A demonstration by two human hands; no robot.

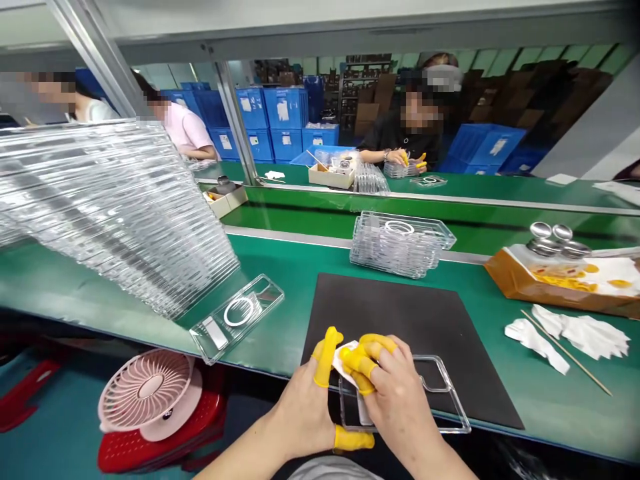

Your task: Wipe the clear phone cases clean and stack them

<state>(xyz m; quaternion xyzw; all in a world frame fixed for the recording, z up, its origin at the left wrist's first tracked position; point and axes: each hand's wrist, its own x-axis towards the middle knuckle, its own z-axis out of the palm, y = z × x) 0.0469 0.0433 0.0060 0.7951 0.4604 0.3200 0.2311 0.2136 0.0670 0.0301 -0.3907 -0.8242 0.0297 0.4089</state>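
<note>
Hands (395, 400) in yellow finger cots (327, 353) gripping white wipe (345, 357), clear phone case (440, 393) beneath, on black mat (400, 313)

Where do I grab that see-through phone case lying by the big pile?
Grip the clear phone case by its long side nearest you, coming from the front and above. It lies flat on the green bench, and its raised rim gives you an edge to pinch. Its other side sits close to the tall stack of cases, so that side looks harder to reach.
</note>
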